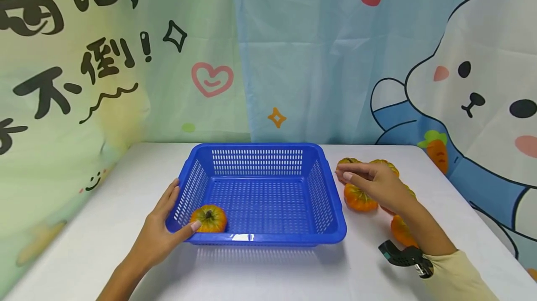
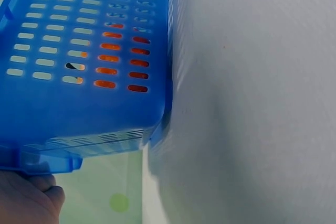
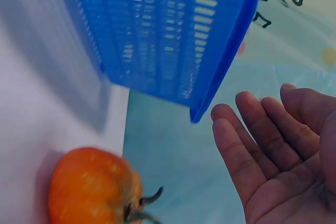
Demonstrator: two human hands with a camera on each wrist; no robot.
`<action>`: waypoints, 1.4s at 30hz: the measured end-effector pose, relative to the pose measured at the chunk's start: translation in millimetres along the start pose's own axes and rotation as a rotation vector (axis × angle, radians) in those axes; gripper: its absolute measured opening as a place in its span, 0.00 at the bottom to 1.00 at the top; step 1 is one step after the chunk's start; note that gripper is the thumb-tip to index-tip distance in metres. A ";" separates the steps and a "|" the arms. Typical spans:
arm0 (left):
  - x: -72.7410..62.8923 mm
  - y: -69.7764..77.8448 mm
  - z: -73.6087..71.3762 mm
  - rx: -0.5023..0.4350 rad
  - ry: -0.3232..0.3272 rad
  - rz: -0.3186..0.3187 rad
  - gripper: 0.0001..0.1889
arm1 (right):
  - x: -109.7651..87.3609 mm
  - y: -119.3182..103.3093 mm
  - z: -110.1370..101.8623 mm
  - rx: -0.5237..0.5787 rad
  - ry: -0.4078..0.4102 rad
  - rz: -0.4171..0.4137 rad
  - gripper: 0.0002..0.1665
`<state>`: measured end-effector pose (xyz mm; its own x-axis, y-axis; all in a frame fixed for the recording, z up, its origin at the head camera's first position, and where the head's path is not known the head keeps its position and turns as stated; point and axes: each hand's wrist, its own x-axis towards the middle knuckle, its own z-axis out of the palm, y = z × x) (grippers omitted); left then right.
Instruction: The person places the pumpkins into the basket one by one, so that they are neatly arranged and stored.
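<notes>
A blue plastic basket with slotted sides stands on the table. My left hand grips its left rim, thumb over the front left corner and fingers along the outside. Inside that corner lies an orange and green small pumpkin, partly behind the thumb. My right hand is raised over several more pumpkins right of the basket, its fingers extended and holding nothing. Below it are an orange pumpkin and others partly hidden by the hand and forearm. The right wrist view shows the open palm beside a stemmed pumpkin.
The white table extends on both sides of the basket. Behind it hangs a printed curtain with a cartoon bear, hearts and writing. A black device is strapped to my right wrist, by a pumpkin near the forearm.
</notes>
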<state>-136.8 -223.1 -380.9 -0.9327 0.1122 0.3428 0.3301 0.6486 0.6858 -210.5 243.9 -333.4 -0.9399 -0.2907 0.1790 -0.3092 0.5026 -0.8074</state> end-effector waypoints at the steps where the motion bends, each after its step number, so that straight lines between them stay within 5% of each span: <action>1: 0.3 0.2 0.1 0.001 0.000 0.000 0.49 | -1.3 2.7 -1.8 -0.027 0.013 0.002 0.25; 9: -0.3 1.5 0.6 0.036 -0.015 -0.017 0.48 | -14.4 21.6 -18.6 -0.171 0.118 0.093 0.27; 18: 0.2 -0.6 -0.4 0.034 -0.014 -0.009 0.48 | -15.1 39.0 -32.0 -0.161 0.072 0.205 0.35; 30: 1.4 -2.8 2.5 0.036 -0.010 -0.004 0.48 | -15.7 57.1 -36.9 -0.134 0.149 0.202 0.27; 42: 0.8 -0.3 1.8 0.031 -0.019 -0.026 0.48 | -8.1 62.5 -22.7 -0.213 0.067 0.169 0.28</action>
<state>-137.9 -221.8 -382.0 -0.9437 0.1091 0.3124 0.3011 0.6742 0.6743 -225.5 296.2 -372.5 -0.9860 -0.1370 0.0947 -0.1641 0.7014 -0.6937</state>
